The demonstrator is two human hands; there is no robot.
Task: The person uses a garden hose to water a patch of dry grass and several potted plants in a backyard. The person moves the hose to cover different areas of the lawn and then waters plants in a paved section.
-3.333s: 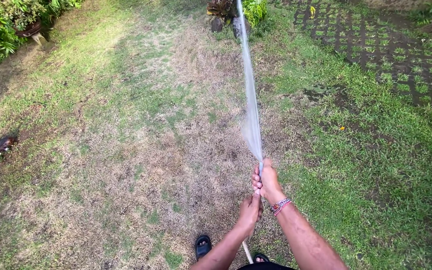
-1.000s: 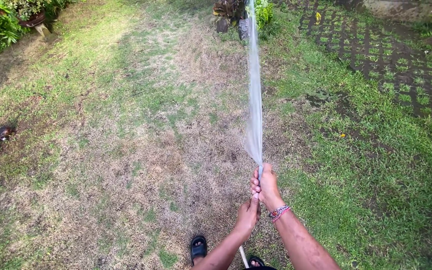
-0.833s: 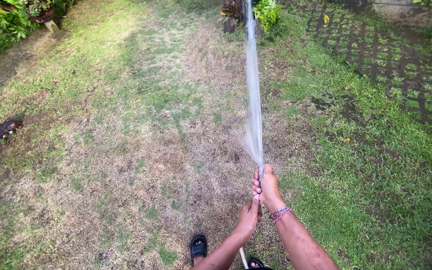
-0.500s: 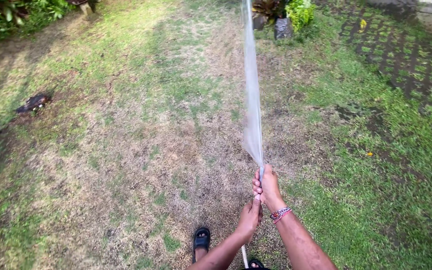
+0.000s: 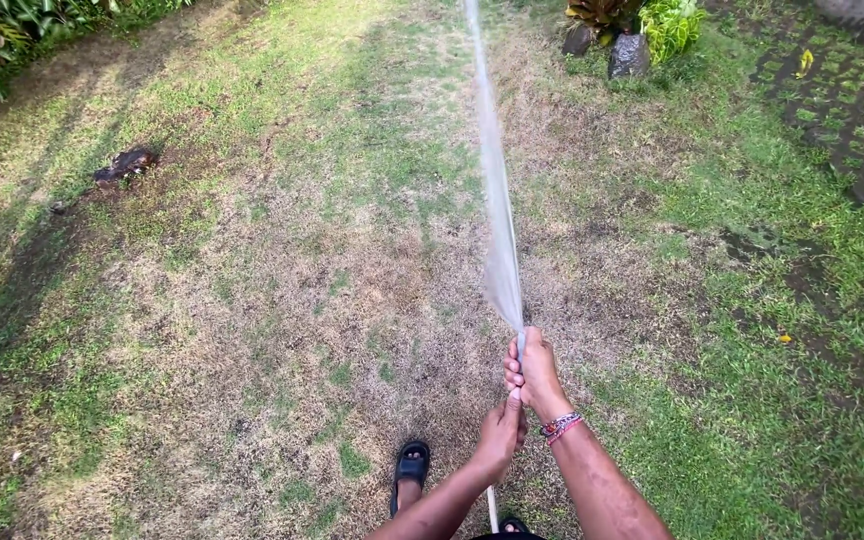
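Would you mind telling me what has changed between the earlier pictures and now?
The view has swung left: the plants and paved patch slid right, the dark clump moved inward. The water jet now lands left of the plants. Unchanged: right hand in front and left hand behind still grip the hose.

Right hand (image 5: pixel 534 368): I see it wrapped around the hose (image 5: pixel 520 345) tip, beaded bracelet (image 5: pixel 560 425) at the wrist.
Left hand (image 5: pixel 499 435): clasping the hose just behind.
Water jet (image 5: pixel 493 180): shoots far over the patchy lawn (image 5: pixel 252 300).
Black sandal (image 5: pixel 410 470): near, left of the hose.
Stones (image 5: pixel 628 55): far right.
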